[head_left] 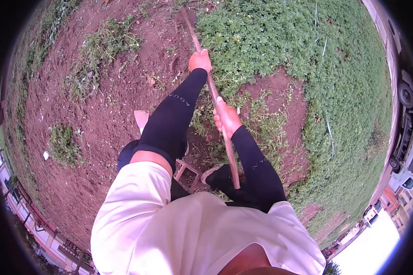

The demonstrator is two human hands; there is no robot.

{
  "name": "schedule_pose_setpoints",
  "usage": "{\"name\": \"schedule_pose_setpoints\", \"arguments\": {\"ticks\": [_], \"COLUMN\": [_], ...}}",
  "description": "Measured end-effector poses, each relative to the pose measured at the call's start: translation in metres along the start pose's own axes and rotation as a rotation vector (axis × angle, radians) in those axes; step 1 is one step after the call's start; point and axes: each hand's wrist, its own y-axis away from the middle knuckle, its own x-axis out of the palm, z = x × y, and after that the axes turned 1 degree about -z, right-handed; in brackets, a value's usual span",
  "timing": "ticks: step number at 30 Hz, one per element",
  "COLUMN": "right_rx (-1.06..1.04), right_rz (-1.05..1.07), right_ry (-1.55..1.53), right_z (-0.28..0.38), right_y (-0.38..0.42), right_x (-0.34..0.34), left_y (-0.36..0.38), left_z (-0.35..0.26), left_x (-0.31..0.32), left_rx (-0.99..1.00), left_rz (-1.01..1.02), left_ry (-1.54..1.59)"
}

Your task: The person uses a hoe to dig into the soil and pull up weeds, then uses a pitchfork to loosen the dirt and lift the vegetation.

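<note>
A long wooden-handled hoe [209,87] runs from near my body up to its metal blade [184,17], which rests in the bare red soil at the top. My left hand [200,60] grips the handle far up, close to the blade end. My right hand [226,118] grips the same handle lower down, nearer my body. Both arms wear black sleeves under a white shirt. The handle's butt end [235,183] shows beside my dark shoe.
Bare red soil [101,119] with loose weed clumps [101,50] covers the left. A dense green ground cover [307,59] fills the right. A flat pale piece [141,118] lies on the soil. Vehicles [406,137] stand along the right edge.
</note>
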Motion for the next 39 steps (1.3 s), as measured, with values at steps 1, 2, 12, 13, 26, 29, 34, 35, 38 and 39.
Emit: {"name": "schedule_pose_setpoints", "arguments": {"ticks": [1,2,12,13,26,29,34,35,38,39], "right_rx": [-0.038,-0.043,0.251,0.249,0.394,0.281,0.136,0.135,0.044,0.035], "right_rz": [0.029,-0.008,-0.136,-0.146,-0.337,-0.304,-0.175,-0.181,-0.092,-0.070], "right_ry": [-0.039,-0.049,-0.136,-0.140,-0.197,-0.097,-0.096,-0.083,-0.088,-0.089], "right_z": [0.020,0.034,-0.135,-0.150,-0.251,-0.220,-0.122,-0.106,-0.036,-0.021], "right_y": [-0.015,-0.030,0.089,0.105,0.282,0.228,0.114,0.089,0.038,0.016], "right_x": [0.009,0.018,-0.101,-0.102,-0.059,-0.052,-0.034,-0.033,-0.021,-0.019], "left_y": [-0.025,-0.046,0.186,0.199,0.383,0.312,0.143,0.115,0.046,0.023], "left_z": [-0.014,-0.021,0.081,0.092,0.190,0.211,0.151,0.126,0.046,0.033], "left_x": [0.001,0.007,0.071,0.069,0.002,0.023,0.042,0.039,0.027,0.030], "left_rx": [0.012,0.025,-0.201,-0.203,-0.437,-0.307,-0.136,-0.175,-0.150,-0.133], "left_rz": [0.046,0.079,0.111,0.133,0.456,0.277,0.066,0.066,0.088,0.053], "left_ry": [-0.029,-0.116,-0.328,-0.332,-0.241,-0.116,-0.150,-0.079,-0.033,-0.042]}}
